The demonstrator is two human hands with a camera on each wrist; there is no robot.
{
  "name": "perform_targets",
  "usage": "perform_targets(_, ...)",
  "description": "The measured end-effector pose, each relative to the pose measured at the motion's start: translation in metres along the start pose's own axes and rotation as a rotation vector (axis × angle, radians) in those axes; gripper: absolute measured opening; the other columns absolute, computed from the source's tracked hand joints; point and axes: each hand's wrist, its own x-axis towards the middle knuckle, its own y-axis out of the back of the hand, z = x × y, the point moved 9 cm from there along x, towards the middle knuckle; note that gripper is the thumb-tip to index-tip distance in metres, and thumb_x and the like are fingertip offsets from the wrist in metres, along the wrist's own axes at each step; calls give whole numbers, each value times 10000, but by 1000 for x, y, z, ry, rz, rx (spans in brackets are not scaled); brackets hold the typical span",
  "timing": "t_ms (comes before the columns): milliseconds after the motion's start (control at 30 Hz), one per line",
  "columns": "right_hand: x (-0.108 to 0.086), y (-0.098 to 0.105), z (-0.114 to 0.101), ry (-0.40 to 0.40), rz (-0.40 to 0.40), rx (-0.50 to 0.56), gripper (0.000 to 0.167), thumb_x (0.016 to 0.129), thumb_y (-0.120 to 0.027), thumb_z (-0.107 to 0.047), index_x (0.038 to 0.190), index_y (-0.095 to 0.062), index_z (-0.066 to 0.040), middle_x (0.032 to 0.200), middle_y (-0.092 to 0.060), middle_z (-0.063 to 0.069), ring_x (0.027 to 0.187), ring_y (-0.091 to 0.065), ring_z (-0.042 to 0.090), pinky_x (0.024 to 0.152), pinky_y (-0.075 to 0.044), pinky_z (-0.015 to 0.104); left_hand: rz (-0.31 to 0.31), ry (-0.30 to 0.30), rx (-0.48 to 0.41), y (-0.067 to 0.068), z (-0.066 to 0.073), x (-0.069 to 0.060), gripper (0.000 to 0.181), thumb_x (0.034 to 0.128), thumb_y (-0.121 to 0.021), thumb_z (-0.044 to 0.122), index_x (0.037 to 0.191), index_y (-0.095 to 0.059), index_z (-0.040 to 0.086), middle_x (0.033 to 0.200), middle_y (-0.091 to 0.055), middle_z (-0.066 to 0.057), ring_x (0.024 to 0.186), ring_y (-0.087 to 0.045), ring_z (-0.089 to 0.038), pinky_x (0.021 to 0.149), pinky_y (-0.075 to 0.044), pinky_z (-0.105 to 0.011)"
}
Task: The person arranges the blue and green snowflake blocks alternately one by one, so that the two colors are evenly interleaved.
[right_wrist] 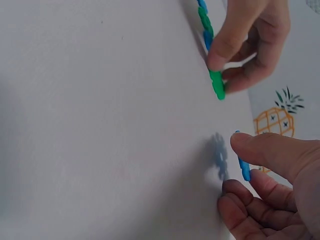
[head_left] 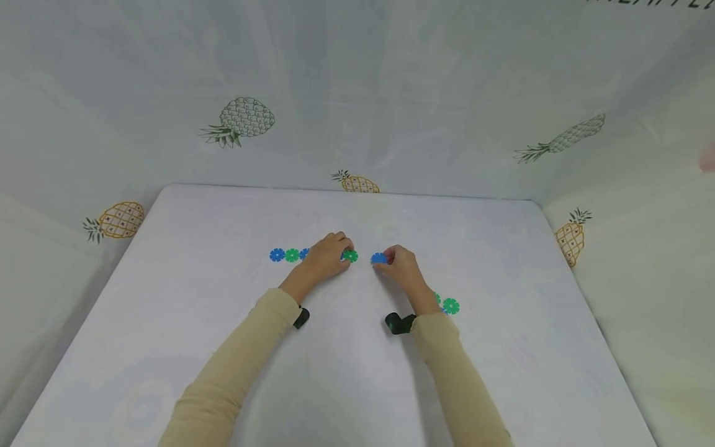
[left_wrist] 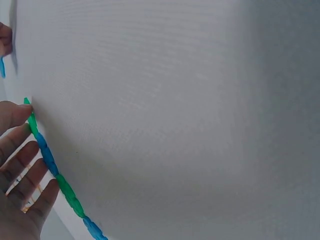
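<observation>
A row of linked snowflake discs, blue and green by turns, lies on the white table [head_left: 184, 298]; a blue disc [head_left: 277, 255] is at its left end. My left hand [head_left: 325, 259] pinches the green snowflake disc [head_left: 350, 256] at the row's right end and covers part of the row. In my right hand [head_left: 406, 270], a single blue snowflake disc [right_wrist: 244, 167] is pinched between thumb and finger. It is raised over the table, casting a shadow, a short gap right of the green disc.
Beside the right wrist lie a few loose discs, among them a green disc [head_left: 451, 306], partly hidden by the arm. Dark wrist cameras stick out under both sleeves. Pineapple-printed cloth [head_left: 357, 124] hangs behind the table's far edge.
</observation>
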Motion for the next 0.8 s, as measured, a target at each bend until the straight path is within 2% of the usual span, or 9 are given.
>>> perform_targets(367,12,-17,-22,68,-12,-22,345,811,-711,-168,1057,-566,25,943,-590,126,850,-535,204,779,-482,315,18,-14,2,0,0,0,287,860,-646,185,1126,-613,84,1135,-570,-78,1068,-521,-236,961,-441,-355)
perform_targets(800,18,-22,-22,88,6,-49,319,810,-711,-153,1033,-568,24,972,-574,139,883,-544,226,800,-481,330,20,-18,4,-2,-3,2,287,861,-640,188,1131,-613,94,1138,-571,-71,1064,-525,-230,954,-450,-348)
